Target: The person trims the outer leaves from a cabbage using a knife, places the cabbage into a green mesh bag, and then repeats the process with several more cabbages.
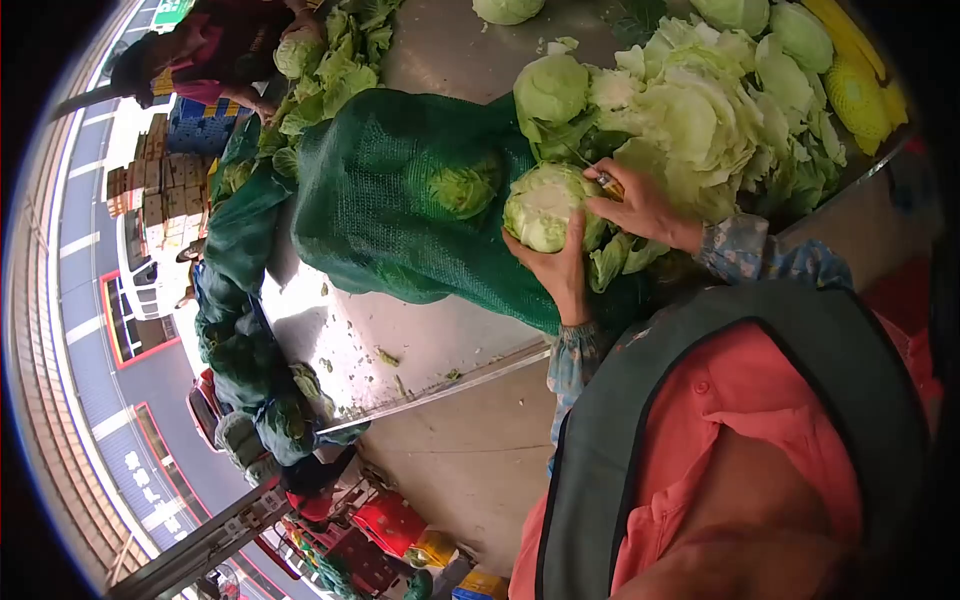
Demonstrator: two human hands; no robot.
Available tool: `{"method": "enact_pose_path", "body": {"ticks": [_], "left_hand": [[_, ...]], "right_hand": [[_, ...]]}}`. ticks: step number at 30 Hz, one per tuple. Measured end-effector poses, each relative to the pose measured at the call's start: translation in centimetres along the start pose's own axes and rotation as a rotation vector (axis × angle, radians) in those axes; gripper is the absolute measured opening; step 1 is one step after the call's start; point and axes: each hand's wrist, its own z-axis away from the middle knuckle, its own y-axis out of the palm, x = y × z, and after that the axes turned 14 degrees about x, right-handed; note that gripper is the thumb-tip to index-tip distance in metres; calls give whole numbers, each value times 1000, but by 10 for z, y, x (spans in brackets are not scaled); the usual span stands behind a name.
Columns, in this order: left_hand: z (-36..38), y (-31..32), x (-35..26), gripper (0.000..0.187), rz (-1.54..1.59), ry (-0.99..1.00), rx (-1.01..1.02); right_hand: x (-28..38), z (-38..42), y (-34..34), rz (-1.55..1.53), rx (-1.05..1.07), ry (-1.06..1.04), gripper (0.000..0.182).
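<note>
My left hand (562, 268) is wrapped round the near side of a pale green cabbage (542, 210), its thumb on the top. My right hand (640, 205) grips a small knife (610, 185) with a yellowish handle beside the cabbage; its thin blade is hard to make out. Under and left of the held cabbage lies a green mesh sack (370, 200), with another cabbage (462, 187) showing through the net. Loose leaves (612, 260) hang just below my right hand. A whole cabbage (552, 90) sits just beyond the held one.
A heap of stripped cabbage leaves (690, 110) covers the right of the metal table (430, 345). Filled green sacks (235, 300) line its left end. Another person (215, 45) stands at the far left, by more cabbages. Red crates (390, 522) are on the floor below.
</note>
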Motion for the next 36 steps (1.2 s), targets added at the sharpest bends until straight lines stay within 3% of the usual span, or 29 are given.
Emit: {"method": "enact_pose_path", "body": {"ticks": [1,4,7,13,16,19,20,23,24,27,29,31,34,36], "left_hand": [[-2,0,0,113,105,-5,34],[-2,1,-1,109,192,27,62],[5,4,-6,105,160,32,27],[19,-7,9,84,244,82,15],[21,-9,16,78,560,2,40],[20,-19,11,74,876,-146,169],[22,-21,9,77,782,-179,159],[9,-32,6,78,762,-35,354],[2,-39,10,80,758,10,453],[-21,-64,23,91,679,-54,670],[-39,-65,3,111,597,-108,827],[-46,-36,-42,118,348,-24,968],[-75,-21,-32,123,81,-34,1152],[-82,-15,-35,121,-3,-17,1228]], "right_hand": [[-2,-1,1,-29,-29,-47,37],[0,4,-7,-47,72,134,35],[6,8,-2,65,-48,-3,32],[4,19,3,121,-94,-28,31],[-3,19,3,120,-127,-115,29],[5,23,-18,-323,-78,190,27],[2,24,-26,-353,-85,202,27],[2,22,-38,-413,-166,222,27],[12,21,-49,-363,-191,291,27],[-15,12,-72,-161,-314,218,27],[0,12,-85,137,-398,15,34],[23,14,-90,422,-519,-264,39],[64,42,-96,-70,-94,-84,44],[53,45,-90,97,41,-35,47]]}}
